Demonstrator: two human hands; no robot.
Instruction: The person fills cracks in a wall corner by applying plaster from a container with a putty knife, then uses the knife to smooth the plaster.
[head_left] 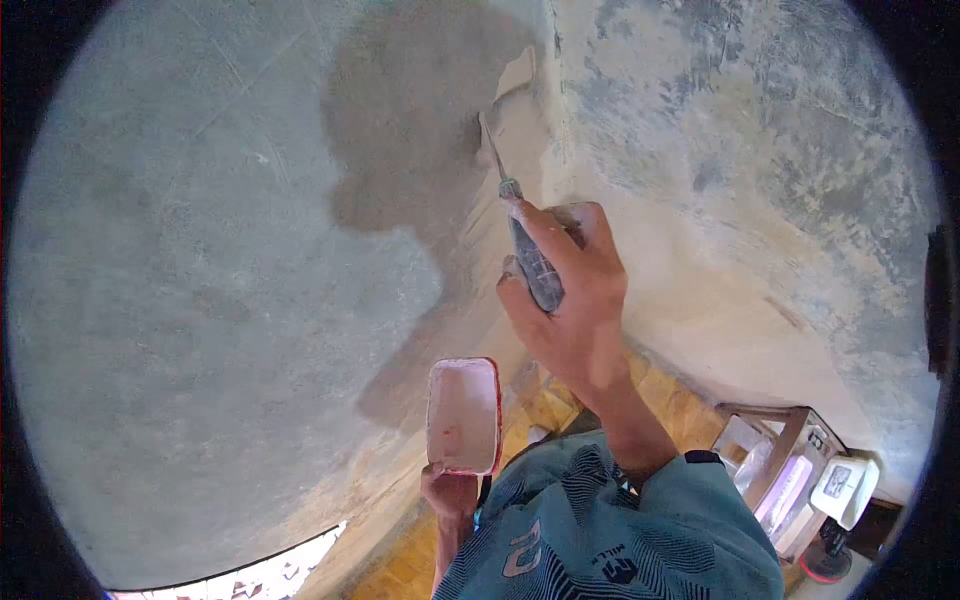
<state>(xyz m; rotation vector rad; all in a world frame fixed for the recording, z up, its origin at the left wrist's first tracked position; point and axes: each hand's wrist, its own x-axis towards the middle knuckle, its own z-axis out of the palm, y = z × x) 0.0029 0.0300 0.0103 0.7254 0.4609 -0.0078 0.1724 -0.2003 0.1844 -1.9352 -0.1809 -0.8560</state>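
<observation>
Right hand (570, 300): raised at the wall corner. The fingers are closed tight around the handle of a knife (535, 265), and the thumb lies along the handle's upper side. No gap shows between fingers and handle.

Knife: the handle is dark and smeared with pale filler. A thin shank runs up and to the left from the fist. The blade (490, 135) meets the corner where the left wall (200, 300) joins the right wall (750, 150). It touches a pale strip of putty (520, 80) that runs up the corner. Whether the blade lies flat or on edge cannot be told.

Left hand (450, 495): held low, below the right hand and close to the body. The fingers are wrapped around the lower end of a tray (463, 415). Only the knuckles and the back of the hand show, and the fingertips are hidden behind the tray.

Tray: oblong with rounded corners, held upright with the open face toward the person. The inside is coated with a thin, pale pink-white smear of putty. No heap of it is visible. The rim is stained reddish.

Surroundings: both walls are grey and blotchy, and a head-shaped shadow (400, 150) falls on the left wall. The floor (400, 565) is wood. A small stand (780, 450) sits at the lower right, well apart from both hands.
</observation>
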